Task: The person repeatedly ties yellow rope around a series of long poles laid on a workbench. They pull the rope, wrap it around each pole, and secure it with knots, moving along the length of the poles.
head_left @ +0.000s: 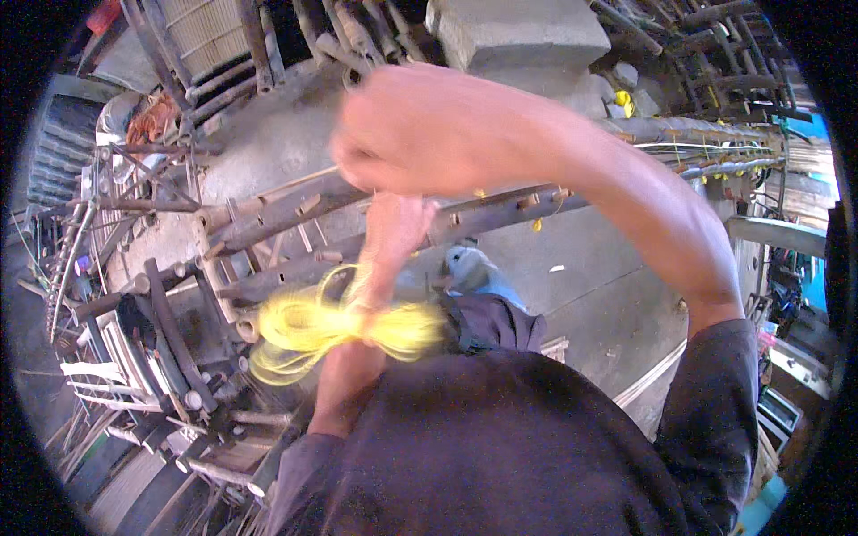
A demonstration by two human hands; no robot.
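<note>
My right hand (384, 129) is raised at the upper middle, its fingers curled closed and slightly blurred. Directly below it, my left hand (398, 223) is also closed, partly covered by the right one. Whatever the fingers of either hand grip is hidden. A looped bundle of yellow cord (407, 330), cinched at its middle, lies across my left wrist and forearm, smeared by motion. How it is held there does not show. Behind both hands runs a long bamboo frame (295, 219) with holes and short pegs along its poles.
Bamboo racks (161, 339) with stacked pieces stand at the left. A concrete block (518, 36) sits at the far side. Another long bamboo length with yellow ties (697, 132) extends to the right. A blue-and-white item (483, 272) shows just beyond my body, above the concrete floor (608, 268).
</note>
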